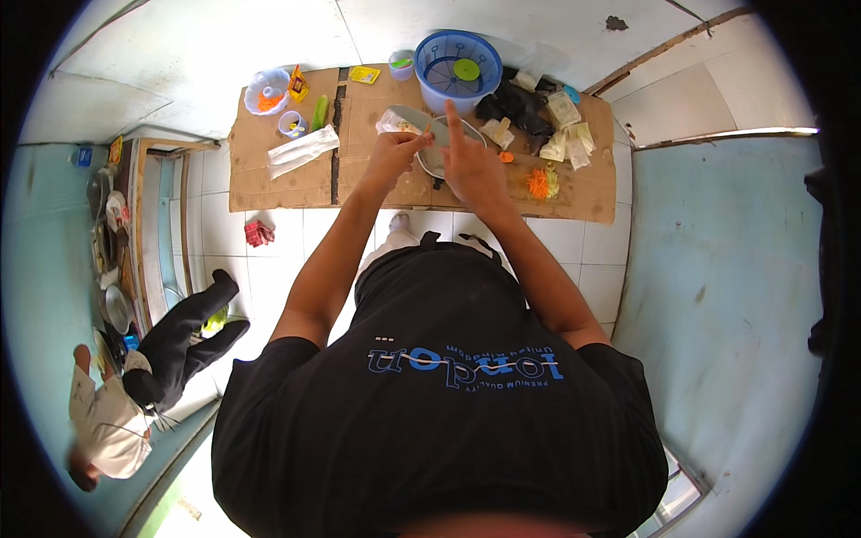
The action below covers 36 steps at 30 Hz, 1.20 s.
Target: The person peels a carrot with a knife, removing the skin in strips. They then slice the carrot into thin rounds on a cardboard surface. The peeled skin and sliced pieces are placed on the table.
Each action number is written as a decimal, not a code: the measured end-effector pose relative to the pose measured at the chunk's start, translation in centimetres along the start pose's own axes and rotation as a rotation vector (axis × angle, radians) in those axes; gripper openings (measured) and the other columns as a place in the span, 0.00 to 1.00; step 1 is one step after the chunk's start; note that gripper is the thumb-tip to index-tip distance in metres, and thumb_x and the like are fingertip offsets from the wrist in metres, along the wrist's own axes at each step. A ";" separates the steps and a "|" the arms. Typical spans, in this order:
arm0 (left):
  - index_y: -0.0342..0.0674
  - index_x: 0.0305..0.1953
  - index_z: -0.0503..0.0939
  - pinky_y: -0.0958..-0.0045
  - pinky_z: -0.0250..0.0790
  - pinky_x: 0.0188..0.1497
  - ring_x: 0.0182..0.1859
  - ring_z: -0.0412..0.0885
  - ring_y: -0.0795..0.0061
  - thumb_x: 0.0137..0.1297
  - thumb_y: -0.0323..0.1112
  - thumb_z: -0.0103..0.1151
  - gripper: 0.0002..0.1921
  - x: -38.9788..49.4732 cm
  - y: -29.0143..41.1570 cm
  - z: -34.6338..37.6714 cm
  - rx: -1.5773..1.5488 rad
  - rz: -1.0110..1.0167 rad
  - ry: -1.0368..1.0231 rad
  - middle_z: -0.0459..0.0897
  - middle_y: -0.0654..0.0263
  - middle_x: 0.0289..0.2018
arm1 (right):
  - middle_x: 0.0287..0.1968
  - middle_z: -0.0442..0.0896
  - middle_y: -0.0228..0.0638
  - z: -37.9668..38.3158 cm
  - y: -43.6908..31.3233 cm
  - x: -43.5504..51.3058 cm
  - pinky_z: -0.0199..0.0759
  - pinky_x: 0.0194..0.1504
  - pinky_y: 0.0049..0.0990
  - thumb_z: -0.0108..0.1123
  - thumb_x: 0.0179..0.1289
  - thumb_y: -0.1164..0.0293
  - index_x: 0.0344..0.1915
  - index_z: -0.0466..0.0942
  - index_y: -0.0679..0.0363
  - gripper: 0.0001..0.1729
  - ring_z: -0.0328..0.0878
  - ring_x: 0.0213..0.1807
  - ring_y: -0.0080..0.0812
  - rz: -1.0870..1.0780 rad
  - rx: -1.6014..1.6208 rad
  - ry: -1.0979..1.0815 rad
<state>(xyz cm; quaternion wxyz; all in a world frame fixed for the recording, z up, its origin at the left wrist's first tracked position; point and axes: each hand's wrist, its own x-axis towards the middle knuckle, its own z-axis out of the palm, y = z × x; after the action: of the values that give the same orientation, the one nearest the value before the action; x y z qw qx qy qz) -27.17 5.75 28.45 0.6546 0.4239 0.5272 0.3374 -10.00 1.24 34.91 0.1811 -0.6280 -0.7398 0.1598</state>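
Observation:
My left hand (397,158) reaches over a cardboard-covered surface (377,191), its thumb and fingertips pinched on a small orange strip (428,128), perhaps carrot. Beside it, my right hand (474,171) has the index finger stretched out and the others curled; whether anything is in its palm is hidden. Below both hands lies a round grey dish with a pale rim (483,138), partly covered by them. A clear plastic wrap with some food (398,123) rests at the dish's left side. Shredded carrot (537,183) and a pale green shredded vegetable (552,181) lie right of my right hand.
Behind the dish stands a blue tub (434,87). To the left are a fluted bowl (250,91), a cup (292,124), a cucumber (320,113) and a plastic bag (303,152). Black plastic (514,107) lies right. Another person (111,424) is far left.

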 end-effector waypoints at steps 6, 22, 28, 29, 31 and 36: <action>0.37 0.32 0.89 0.68 0.72 0.29 0.25 0.81 0.73 0.58 0.50 0.72 0.18 6.4 -2.6 -5.0 0.580 0.067 0.061 0.85 0.62 0.23 | 0.34 0.85 0.51 0.1 2.3 -0.9 0.75 0.38 0.52 0.59 0.66 0.70 0.80 0.42 0.54 0.49 0.84 0.35 0.55 0.266 0.008 0.047; 0.37 0.26 0.84 0.56 0.73 0.32 0.27 0.84 0.53 0.65 0.47 0.63 0.18 11.5 -6.5 -4.8 1.126 0.461 -0.103 0.84 0.51 0.23 | 0.28 0.84 0.56 6.0 1.6 -32.4 0.77 0.40 0.46 0.63 0.66 0.65 0.77 0.49 0.64 0.47 0.85 0.33 0.56 1.326 0.275 0.221; 0.37 0.27 0.80 0.57 0.69 0.29 0.24 0.79 0.53 0.64 0.38 0.63 0.12 -1.2 -14.4 -0.1 0.883 0.568 -0.571 0.80 0.53 0.21 | 0.28 0.84 0.58 11.0 1.9 -36.3 0.76 0.40 0.49 0.60 0.67 0.68 0.77 0.49 0.62 0.44 0.85 0.33 0.60 1.301 0.544 0.178; 0.37 0.29 0.80 0.59 0.68 0.30 0.24 0.78 0.56 0.64 0.39 0.64 0.12 -2.9 -16.7 0.5 0.994 0.459 -0.686 0.78 0.54 0.20 | 0.27 0.84 0.55 12.3 2.4 -36.8 0.76 0.40 0.49 0.59 0.69 0.66 0.77 0.49 0.62 0.43 0.84 0.32 0.60 1.262 0.556 0.169; 0.38 0.35 0.82 0.62 0.67 0.29 0.23 0.77 0.64 0.64 0.39 0.64 0.10 -5.5 -22.5 1.4 1.056 0.212 -0.811 0.79 0.57 0.20 | 0.26 0.85 0.51 15.7 3.6 -37.8 0.77 0.38 0.45 0.56 0.71 0.64 0.77 0.48 0.63 0.42 0.85 0.30 0.53 1.280 0.626 0.121; 0.39 0.40 0.85 0.65 0.75 0.38 0.30 0.83 0.65 0.63 0.40 0.65 0.11 -5.1 -41.8 1.2 1.154 -0.115 -0.773 0.85 0.59 0.26 | 0.24 0.84 0.45 26.2 8.4 -40.5 0.78 0.38 0.34 0.53 0.74 0.62 0.77 0.44 0.68 0.43 0.86 0.27 0.39 1.428 0.837 0.046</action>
<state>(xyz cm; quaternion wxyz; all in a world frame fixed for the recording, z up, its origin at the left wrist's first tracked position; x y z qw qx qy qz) -27.27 -16.30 -7.45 0.4822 0.7652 0.3731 -0.2069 -9.04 -37.66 5.12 0.2701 -0.8305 -0.0385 0.4856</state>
